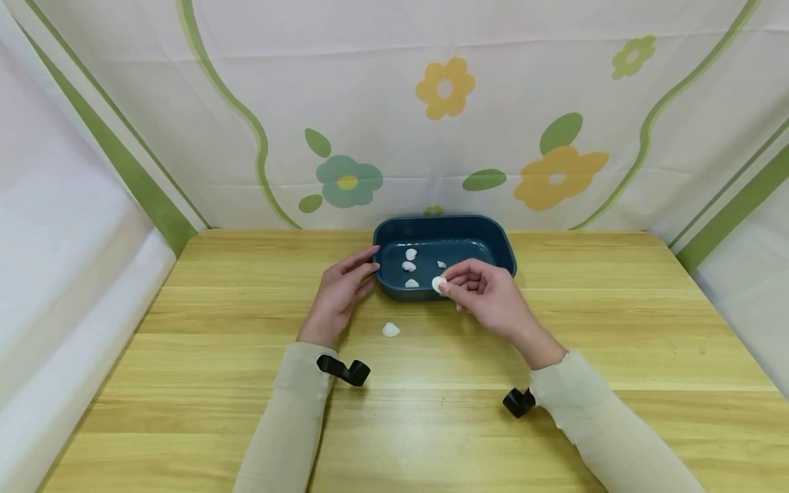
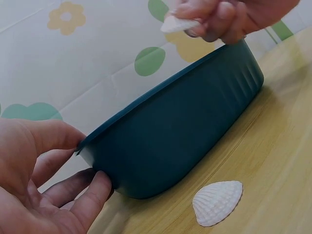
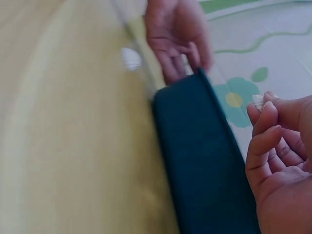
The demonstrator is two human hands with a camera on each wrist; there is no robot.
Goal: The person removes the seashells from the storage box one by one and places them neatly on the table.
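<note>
A dark blue rectangular tub (image 1: 394,293) stands at the back of the table, with several small white shells (image 1: 409,266) on its floor. Over its front rim, my right hand (image 1: 493,301) pinches a white seashell (image 1: 438,284) between thumb and fingertips. The right wrist view also has this seashell (image 3: 258,101) at the fingertips. My left hand (image 1: 335,298) touches the tub's left end from outside, one fingertip at the rim and others lower on the wall (image 2: 141,161). On the table in front of the tub lies a ribbed white shell (image 2: 217,203).
The wooden table (image 1: 431,424) reaches back to a white cloth (image 1: 382,103) printed with flowers, close behind the tub. More cloth hangs at both sides. Black wrist mounts (image 1: 345,370) stick out from both sleeves above the table.
</note>
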